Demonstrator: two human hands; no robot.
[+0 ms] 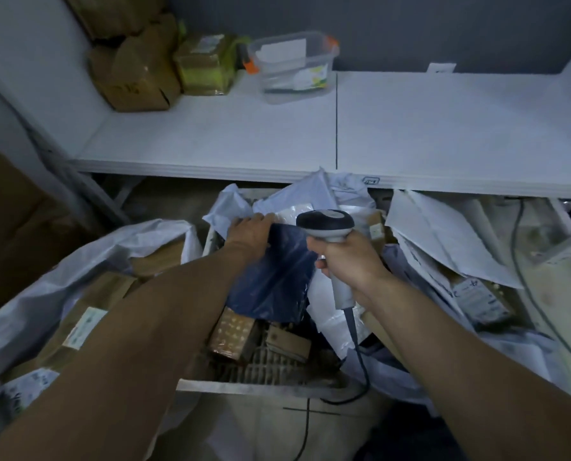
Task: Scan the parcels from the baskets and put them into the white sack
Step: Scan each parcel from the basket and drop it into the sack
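Free room over right tabletop; parcels crowding the basket below.

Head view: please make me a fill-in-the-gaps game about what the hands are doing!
The right hand grips a corded ____.
The left hand holds a dark ____ parcel over the basket.
The clear tub on the table has ____ clips.
Missing words: scanner, blue, orange.

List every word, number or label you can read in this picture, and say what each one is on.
No text can be read.
Label on the brown parcel at left: blurred.
Label on the right parcel: blurred.
Dark marks on the cardboard box: blurred.
Stamp on the table edge: too small.
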